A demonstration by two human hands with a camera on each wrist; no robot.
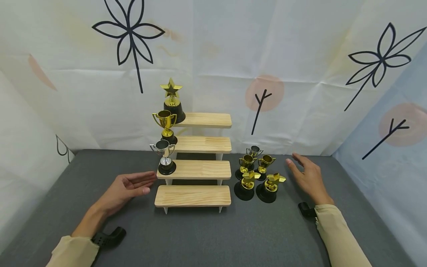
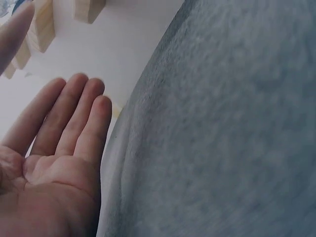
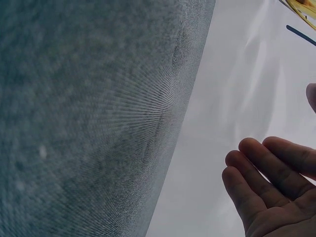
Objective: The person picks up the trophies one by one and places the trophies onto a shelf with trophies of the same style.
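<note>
Currently, the left hand (image 1: pixel 128 188) flanks the wooden stand (image 1: pixel 193 196), the right hand (image 1: pixel 311 180) the trophies (image 1: pixel 247 182), fingers (image 2: pixel 58 116) nearly straight.

Trophies, 8 visible: 3 gold star trophies (image 1: pixel 172 106), 3 gold cup trophies (image 1: pixel 165 119), 2 silver cup trophies (image 1: pixel 165 151), split 3 on the tiered stand (image 1: pixel 207 169), 5 on the table (image 1: pixel 260 237). 4 wooden shelf boards (image 1: pixel 192 195), 1 left hand (image 1: pixel 123 190), 1 right hand (image 1: pixel 310 179), 2 beige sleeves (image 1: pixel 340 233). Backdrop print: 2 black-outline flowers (image 1: pixel 129 30), 2 pink circles (image 1: pixel 274 94), 2 black twigs (image 1: pixel 258 115).
</note>
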